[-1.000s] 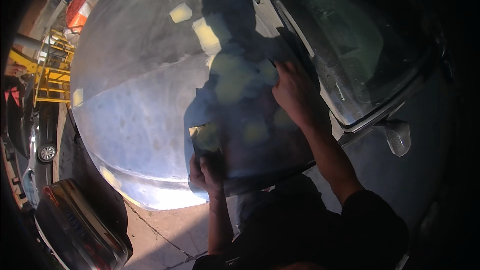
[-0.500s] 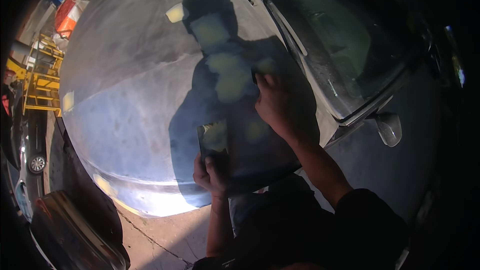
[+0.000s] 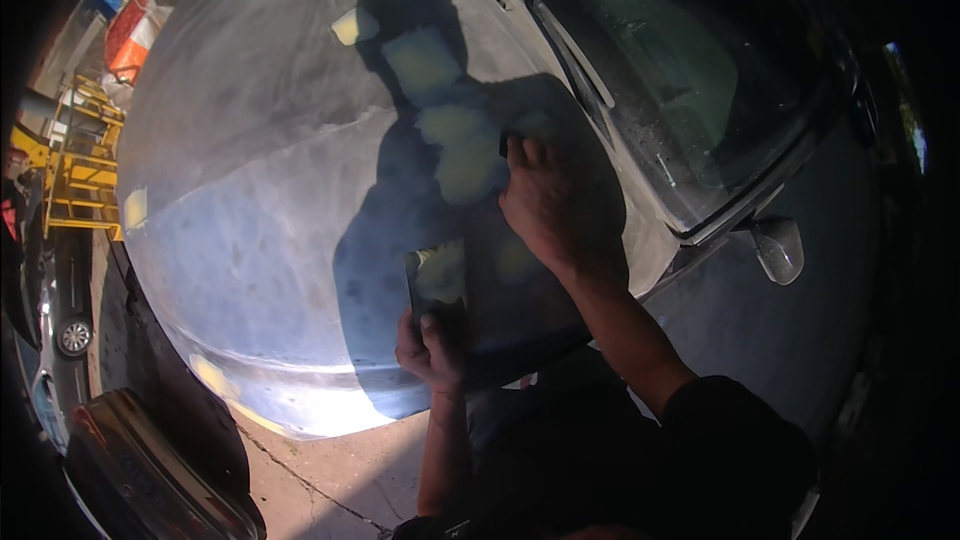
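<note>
My left hand (image 3: pixel 430 355) grips the lower end of a flat rectangular board (image 3: pixel 436 272) smeared with pale yellow filler, held over the near part of the car's hood (image 3: pixel 230 250). My right hand (image 3: pixel 540 195) is closed on a small dark flat tool (image 3: pixel 506 143), its edge at the hood surface beside a faint yellow patch near the windscreen side. Several pale yellow patches (image 3: pixel 420 65) dot the grey, blotchy hood, and my shadow covers much of its middle.
The windscreen (image 3: pixel 720 70) with wipers (image 3: pixel 590 70) and a side mirror (image 3: pixel 776 248) lie right. At left stand a yellow metal rack (image 3: pixel 85 195), a red-and-white bundle (image 3: pixel 135 35), a dark car with a silver wheel (image 3: pixel 75 337) and another dark car (image 3: pixel 150 460). Cracked concrete (image 3: pixel 320 470) shows below.
My right hand moved left from beside the windscreen edge and is now slightly higher than half a second ago. My left hand and board shifted right. The view shifted slightly.
</note>
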A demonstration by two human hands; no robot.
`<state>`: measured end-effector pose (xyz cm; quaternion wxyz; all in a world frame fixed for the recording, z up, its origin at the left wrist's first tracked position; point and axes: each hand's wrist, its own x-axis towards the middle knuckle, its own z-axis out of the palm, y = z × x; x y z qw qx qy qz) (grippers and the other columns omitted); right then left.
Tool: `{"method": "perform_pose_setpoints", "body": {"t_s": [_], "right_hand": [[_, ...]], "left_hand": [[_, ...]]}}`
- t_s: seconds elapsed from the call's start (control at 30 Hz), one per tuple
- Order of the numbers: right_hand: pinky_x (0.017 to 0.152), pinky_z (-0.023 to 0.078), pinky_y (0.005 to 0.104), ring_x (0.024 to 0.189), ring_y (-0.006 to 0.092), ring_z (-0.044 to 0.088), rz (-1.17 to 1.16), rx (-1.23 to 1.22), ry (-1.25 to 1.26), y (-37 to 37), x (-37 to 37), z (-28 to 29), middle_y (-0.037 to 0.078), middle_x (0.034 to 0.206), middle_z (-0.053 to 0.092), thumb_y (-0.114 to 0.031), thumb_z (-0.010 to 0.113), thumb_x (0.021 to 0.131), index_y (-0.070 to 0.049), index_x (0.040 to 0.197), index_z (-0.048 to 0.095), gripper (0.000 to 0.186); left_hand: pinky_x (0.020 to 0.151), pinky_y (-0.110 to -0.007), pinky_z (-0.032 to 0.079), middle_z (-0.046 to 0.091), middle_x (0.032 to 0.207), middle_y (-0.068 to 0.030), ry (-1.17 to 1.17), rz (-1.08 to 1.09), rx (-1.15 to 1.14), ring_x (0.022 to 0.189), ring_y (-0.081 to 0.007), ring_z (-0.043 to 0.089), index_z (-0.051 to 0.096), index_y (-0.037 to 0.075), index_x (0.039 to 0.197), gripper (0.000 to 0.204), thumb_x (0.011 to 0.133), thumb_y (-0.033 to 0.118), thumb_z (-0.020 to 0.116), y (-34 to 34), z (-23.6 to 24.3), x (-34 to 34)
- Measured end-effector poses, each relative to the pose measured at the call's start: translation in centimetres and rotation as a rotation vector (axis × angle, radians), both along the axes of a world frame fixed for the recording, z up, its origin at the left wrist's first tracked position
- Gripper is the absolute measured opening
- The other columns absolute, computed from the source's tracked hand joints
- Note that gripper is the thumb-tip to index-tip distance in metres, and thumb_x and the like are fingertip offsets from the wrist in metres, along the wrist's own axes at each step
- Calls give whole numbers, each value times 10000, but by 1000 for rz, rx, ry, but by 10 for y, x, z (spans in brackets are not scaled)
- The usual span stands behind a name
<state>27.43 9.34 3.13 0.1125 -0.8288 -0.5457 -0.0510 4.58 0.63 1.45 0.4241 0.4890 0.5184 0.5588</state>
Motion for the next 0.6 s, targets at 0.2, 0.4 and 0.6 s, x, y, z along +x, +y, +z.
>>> {"method": "perform_pose_setpoints", "body": {"t_s": [0.2, 0.4, 0.6], "right_hand": [[954, 516, 467, 1142, 376, 587, 107, 95, 150, -18, -8, -8, 140, 1158, 611, -32, 661, 832, -44, 1276, 657, 445], [903, 543, 484, 1050, 398, 649, -1, 176, 233, -24, 47, 22, 164, 1088, 649, -5, 597, 902, -75, 1252, 684, 367], [911, 538, 484, 1046, 381, 643, 6, 85, 39, -14, 63, 20, 153, 1086, 643, -35, 625, 886, -65, 1295, 675, 413]], "left_hand": [[742, -300, 522, 746, 909, -101, 15, -11, 1, 810, -158, 657, 705, -55, 1155, 364, 1059, 277, 592, 2, 4, 1], [727, -291, 520, 748, 882, -86, -14, 24, 8, 785, -149, 654, 703, -56, 1185, 368, 1055, 263, 574, -1, 0, 1], [721, -290, 522, 749, 879, -86, -4, 7, 9, 782, -144, 653, 698, -60, 1185, 385, 1056, 277, 566, 1, 0, 3]]}}
